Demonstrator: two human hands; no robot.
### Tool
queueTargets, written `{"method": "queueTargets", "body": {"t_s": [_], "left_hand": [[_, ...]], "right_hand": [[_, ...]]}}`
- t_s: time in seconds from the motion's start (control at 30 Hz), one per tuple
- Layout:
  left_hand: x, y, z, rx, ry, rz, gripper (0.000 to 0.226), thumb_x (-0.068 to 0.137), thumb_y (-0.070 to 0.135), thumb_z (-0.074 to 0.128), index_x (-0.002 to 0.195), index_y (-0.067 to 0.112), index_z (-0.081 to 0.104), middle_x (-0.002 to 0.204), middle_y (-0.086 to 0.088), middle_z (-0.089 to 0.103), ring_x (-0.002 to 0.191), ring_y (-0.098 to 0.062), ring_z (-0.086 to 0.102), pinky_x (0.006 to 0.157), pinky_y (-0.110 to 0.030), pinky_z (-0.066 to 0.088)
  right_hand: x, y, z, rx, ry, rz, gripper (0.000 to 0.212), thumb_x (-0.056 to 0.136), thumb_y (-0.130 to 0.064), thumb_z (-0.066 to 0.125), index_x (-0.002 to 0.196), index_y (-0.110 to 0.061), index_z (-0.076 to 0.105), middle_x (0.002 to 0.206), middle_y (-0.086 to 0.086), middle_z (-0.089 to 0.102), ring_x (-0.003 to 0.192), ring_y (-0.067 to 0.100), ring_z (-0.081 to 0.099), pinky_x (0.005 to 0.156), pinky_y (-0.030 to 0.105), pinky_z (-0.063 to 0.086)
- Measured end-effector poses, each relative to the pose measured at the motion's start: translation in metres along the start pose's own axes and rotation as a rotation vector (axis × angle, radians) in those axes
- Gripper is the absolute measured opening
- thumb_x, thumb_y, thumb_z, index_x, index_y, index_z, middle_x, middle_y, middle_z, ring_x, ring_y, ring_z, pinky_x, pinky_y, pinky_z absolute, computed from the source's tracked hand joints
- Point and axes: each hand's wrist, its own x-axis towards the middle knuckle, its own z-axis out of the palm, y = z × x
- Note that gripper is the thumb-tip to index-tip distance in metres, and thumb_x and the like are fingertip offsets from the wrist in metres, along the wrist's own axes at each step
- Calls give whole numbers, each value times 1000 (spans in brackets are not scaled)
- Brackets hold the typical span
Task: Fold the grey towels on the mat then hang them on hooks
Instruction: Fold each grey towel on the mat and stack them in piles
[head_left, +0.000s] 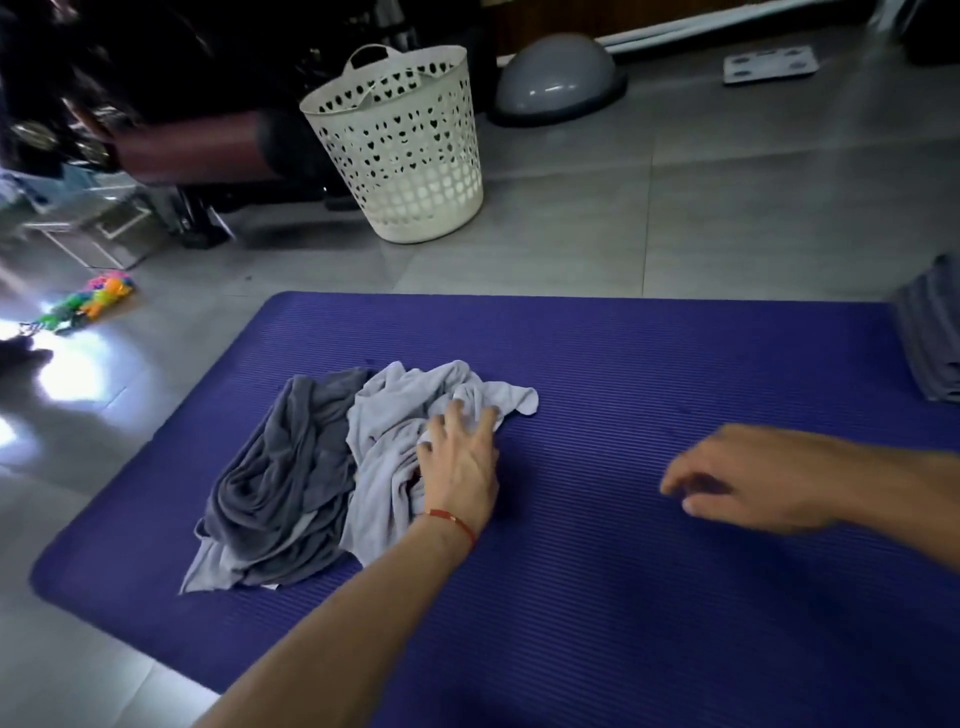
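Note:
A crumpled light grey towel (395, 415) lies on the purple mat (649, 374), beside a rumpled dark grey towel (285, 478) on its left. My left hand (460, 457), with a red thread at the wrist, rests on the right part of the light grey towel, fingers spread into its folds. My right hand (748, 480) hovers over bare mat to the right, fingers loosely curled, holding nothing. A stack of folded dark grey towels (932, 338) sits at the mat's right edge, partly out of frame.
A white perforated laundry basket (400, 140) stands on the tiled floor beyond the mat. A grey balance dome (558, 78) and a white scale (771, 63) lie further back. Colourful toys (88, 301) are on the floor at left, near dark furniture.

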Motion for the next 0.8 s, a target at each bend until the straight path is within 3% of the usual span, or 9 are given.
{"method": "queueTargets", "body": {"t_s": [0.13,0.27,0.37,0.43,0.47,0.53,0.63,0.7,0.8], "left_hand": [[33,-29,3,132,-308,-106,38,98,22,53,135,27,47,130,-11,59,120,-33,55,103,-47,39],[-9,13,-18,-252,-88,291,26,90,6,60,114,16,64,106,-5,71,96,-28,68,84,-36,51],[-72,78,-47,-694,-73,641,23,97,6,56,118,13,65,109,-4,67,98,-21,64,87,-31,50],[-98,109,-68,-852,-82,739,23,100,7,52,119,10,65,113,-3,66,101,-18,63,88,-30,50],[-103,115,-77,-933,-72,721,22,100,8,53,118,9,65,114,-2,66,102,-15,62,89,-28,49],[-101,110,-85,-1000,-47,630,21,100,13,55,118,14,65,112,11,66,102,-3,61,88,-23,47],[-78,82,-70,-861,-64,397,16,100,25,60,116,25,61,86,27,63,79,7,59,71,-14,41],[-54,71,-64,-769,-114,425,15,97,32,65,111,27,64,88,20,66,83,3,61,73,-16,44],[-24,76,-72,-661,-201,654,19,92,31,71,109,22,68,98,13,68,90,-1,61,79,-18,46]], "right_hand": [[-13,12,59,117,1,71,31,104,-42,50,134,-42,58,111,-27,58,96,-4,57,87,20,50],[-11,13,87,312,52,75,47,99,-40,61,135,-60,37,132,-27,48,100,-8,57,88,19,52],[3,15,91,576,200,-5,93,85,-46,76,148,-66,10,156,-27,16,135,-6,40,106,28,47],[7,21,93,635,240,-89,78,85,-51,72,148,-59,28,162,-30,2,146,-8,17,112,30,35],[5,25,94,640,258,-108,52,89,-50,69,138,-50,50,159,-31,21,143,-11,25,109,29,37],[-4,37,99,630,289,-48,19,94,-48,67,99,-29,67,104,-26,65,102,-2,61,85,26,47],[-28,57,101,615,244,106,39,81,-63,74,81,-29,56,73,-8,57,62,5,48,60,24,39],[-46,71,93,591,269,132,49,74,-70,75,76,-25,55,67,-10,53,59,5,45,57,26,36],[-75,90,67,630,164,191,55,65,-76,77,89,-27,70,86,-8,72,76,11,67,69,35,54]]}}
